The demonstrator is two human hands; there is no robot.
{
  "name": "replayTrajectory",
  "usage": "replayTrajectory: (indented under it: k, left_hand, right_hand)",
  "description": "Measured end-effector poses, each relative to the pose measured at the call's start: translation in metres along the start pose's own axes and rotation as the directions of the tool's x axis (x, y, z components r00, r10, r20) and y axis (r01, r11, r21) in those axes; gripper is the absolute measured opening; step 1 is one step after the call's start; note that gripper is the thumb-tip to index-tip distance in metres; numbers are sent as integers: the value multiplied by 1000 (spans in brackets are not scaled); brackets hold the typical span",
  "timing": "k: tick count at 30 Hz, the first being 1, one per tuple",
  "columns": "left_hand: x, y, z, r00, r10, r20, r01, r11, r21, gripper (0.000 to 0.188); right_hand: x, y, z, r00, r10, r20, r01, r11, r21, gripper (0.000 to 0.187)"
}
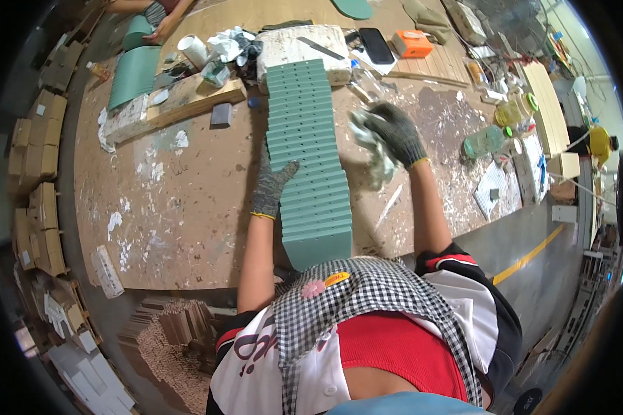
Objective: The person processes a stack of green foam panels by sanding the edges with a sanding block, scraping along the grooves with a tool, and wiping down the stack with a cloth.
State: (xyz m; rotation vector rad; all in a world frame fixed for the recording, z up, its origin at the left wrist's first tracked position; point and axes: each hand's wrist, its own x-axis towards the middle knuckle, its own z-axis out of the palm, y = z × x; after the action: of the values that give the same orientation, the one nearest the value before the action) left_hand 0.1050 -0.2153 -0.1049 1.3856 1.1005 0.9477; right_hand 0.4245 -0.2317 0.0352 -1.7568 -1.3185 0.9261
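A long row of overlapping green panels runs from a paint-stained white block down to the near edge of the table. My left hand, in a dark grey knitted glove, grips the row's left side. Its thumb lies over the panels, while its fingers are partly hidden along the side. To the right of the row, my right hand, gloved the same way, is closed on a crumpled white rag. The rag hangs over the table, apart from the panels.
The white block bears a flat metal strip. Beyond it lie a phone and an orange box. Jars and bottles stand right. More green panels lean at the far left, near a co-worker's hand. A wooden beam lies left.
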Motion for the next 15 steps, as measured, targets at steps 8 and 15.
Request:
replayTrajectory:
  k: [8, 15]
  left_hand:
    - [4, -80, -27, 992, 124, -28, -97, 880, 464, 83]
    - [2, 46, 18, 984, -178, 11, 179, 983, -45, 97]
  right_hand:
    - [16, -75, 189, 724, -611, 322, 679, 546, -491, 32]
    - [22, 40, 67, 942, -322, -94, 284, 914, -291, 35]
